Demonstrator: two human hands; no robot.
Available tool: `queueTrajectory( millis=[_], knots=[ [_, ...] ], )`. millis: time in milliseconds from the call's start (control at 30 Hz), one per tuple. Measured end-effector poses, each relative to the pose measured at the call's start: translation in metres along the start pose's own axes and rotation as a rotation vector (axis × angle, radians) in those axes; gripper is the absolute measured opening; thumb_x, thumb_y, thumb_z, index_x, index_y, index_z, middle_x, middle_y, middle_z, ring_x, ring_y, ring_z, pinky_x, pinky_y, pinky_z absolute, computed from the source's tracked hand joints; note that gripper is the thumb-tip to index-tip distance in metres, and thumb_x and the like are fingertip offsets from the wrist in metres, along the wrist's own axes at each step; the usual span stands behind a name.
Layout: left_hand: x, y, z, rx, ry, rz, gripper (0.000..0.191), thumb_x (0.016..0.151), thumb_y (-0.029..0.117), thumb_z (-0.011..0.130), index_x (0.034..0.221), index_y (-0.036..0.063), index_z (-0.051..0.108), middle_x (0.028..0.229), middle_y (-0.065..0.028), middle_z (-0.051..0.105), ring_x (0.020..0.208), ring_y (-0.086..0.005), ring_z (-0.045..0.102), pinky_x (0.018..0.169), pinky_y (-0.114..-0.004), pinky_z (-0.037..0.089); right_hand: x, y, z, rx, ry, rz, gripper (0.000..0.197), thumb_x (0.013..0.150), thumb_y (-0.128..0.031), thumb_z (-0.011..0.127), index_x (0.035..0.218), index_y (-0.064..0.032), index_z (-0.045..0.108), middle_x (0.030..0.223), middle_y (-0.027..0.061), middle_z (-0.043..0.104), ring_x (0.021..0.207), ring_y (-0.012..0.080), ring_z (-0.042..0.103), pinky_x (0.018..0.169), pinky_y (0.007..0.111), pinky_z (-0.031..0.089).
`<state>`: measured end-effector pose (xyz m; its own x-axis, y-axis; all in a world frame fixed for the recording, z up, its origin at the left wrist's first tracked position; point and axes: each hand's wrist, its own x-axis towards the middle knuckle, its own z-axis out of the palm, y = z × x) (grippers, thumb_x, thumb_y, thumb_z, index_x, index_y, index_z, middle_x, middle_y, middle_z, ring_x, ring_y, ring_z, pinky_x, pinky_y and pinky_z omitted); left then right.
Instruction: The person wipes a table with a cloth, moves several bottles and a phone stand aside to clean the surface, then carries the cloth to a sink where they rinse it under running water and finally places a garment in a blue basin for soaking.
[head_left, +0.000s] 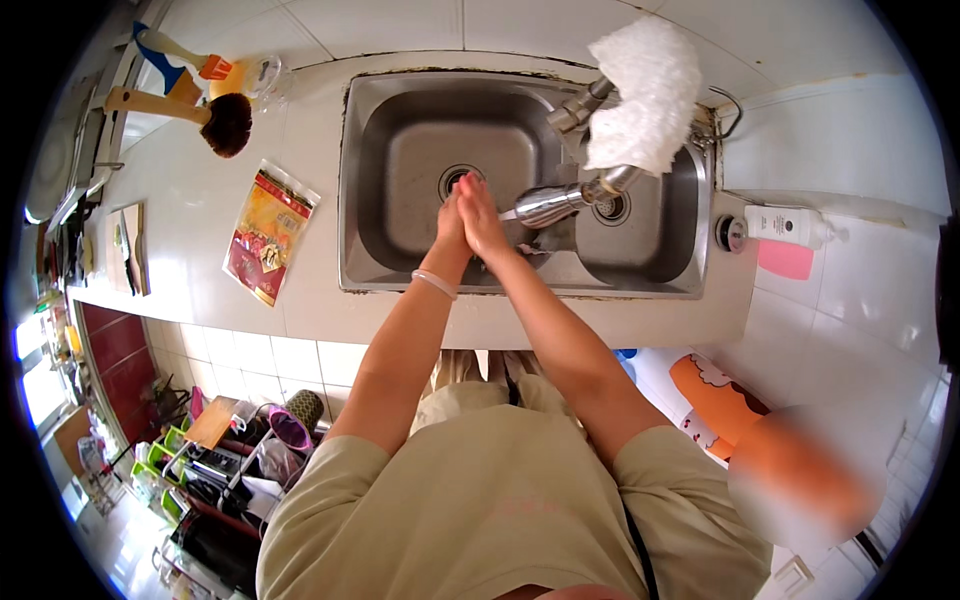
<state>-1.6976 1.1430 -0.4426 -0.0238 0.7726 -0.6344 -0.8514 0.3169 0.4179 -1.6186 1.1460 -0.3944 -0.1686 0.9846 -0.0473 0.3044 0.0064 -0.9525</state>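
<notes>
Over the left basin of a double stainless steel sink (405, 142), my left hand (452, 223) and my right hand (478, 217) are pressed palm to palm, fingers pointing at the drain (459, 180). Whether anything lies between the palms is hidden. A pale bangle (434, 283) circles my left wrist. Just right of my hands is the metal spout of a faucet (551, 205), with a thin stream of water (509, 214) at its tip. White fluffy material (646, 94) covers the faucet's upper part.
Left of the sink lies a colourful plastic packet (271, 232). Beyond it are a wooden-handled brush (225, 124), an orange-tipped pastry brush (214, 67) and a knife (126, 247) on a cutting board (138, 240). A white bottle (784, 226) and a pink sponge or cloth (785, 259) are at the right.
</notes>
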Motion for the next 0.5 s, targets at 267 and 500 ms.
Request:
queueTrajectory(
  millis=[267,500],
  knots=[
    [-0.001,0.016,0.022,0.287,0.195,-0.131,0.040,0.090,0.046,0.050,0.102,0.0087,0.060,0.097,-0.0071,0.063,0.089,-0.0238,0.060,0.081,-0.038,0.048,0.005,0.047,0.023,-0.172,0.076,0.109,0.067,0.093,-0.051,0.036,0.134,0.0027,0.036,0.137,0.0202,0.039,0.127,0.0332,0.037,0.105,0.040,0.029],
    [-0.025,0.032,0.070,-0.317,0.018,-0.355,0.041,0.091,0.043,0.049,0.106,0.0060,0.056,0.107,-0.0115,0.061,0.097,-0.0278,0.058,0.089,-0.044,0.045,0.028,0.067,-0.030,1.099,-0.006,0.935,0.067,0.086,-0.060,0.047,0.126,-0.0067,0.047,0.123,0.0104,0.054,0.114,0.0251,0.051,0.097,0.041,0.039]
  ],
)
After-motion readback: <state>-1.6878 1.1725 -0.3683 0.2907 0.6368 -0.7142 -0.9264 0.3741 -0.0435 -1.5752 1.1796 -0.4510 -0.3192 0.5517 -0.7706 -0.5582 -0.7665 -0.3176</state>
